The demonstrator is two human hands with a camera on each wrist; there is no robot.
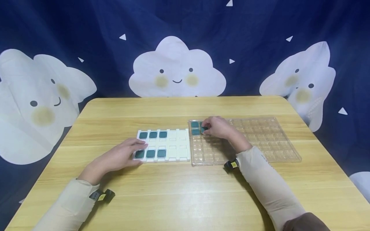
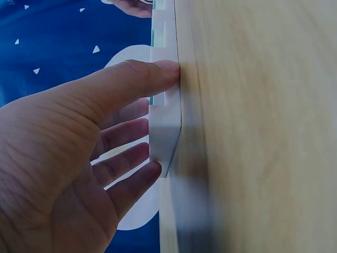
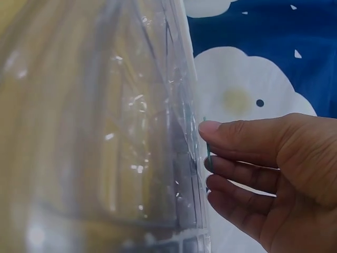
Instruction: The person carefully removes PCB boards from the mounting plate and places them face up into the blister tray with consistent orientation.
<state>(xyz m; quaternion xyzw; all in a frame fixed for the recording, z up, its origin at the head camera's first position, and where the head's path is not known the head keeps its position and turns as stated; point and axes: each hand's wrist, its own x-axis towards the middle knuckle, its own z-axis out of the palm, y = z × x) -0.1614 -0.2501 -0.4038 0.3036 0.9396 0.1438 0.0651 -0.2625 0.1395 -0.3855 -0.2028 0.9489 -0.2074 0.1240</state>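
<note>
- While the desk (image 1: 162, 195) carries both, the clear blister tray (image 1: 260, 136) lies just beside the white slotted tray (image 1: 182, 143).
- Left hand (image 1: 125, 152): fingers apart, touching white slotted tray; pushing could shift it.
- Right hand (image 1: 218, 127): clamped on green chip (image 1: 204, 129) at clear blister tray's far-left corner; tilted release could jam it.

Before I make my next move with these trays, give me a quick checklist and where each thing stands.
1. Right hand has a green chip: ok, thumb and finger pinch it.
2. Held chip lined up with a pocket: cannot tell, fingers partly hide it.
3. Free pockets in the clear tray: ok, many to the right of the hand.
4. Left hand on the white tray: ok, it touches the left end.
5. More chips in the white tray: ok, six in view, three per row.
</note>
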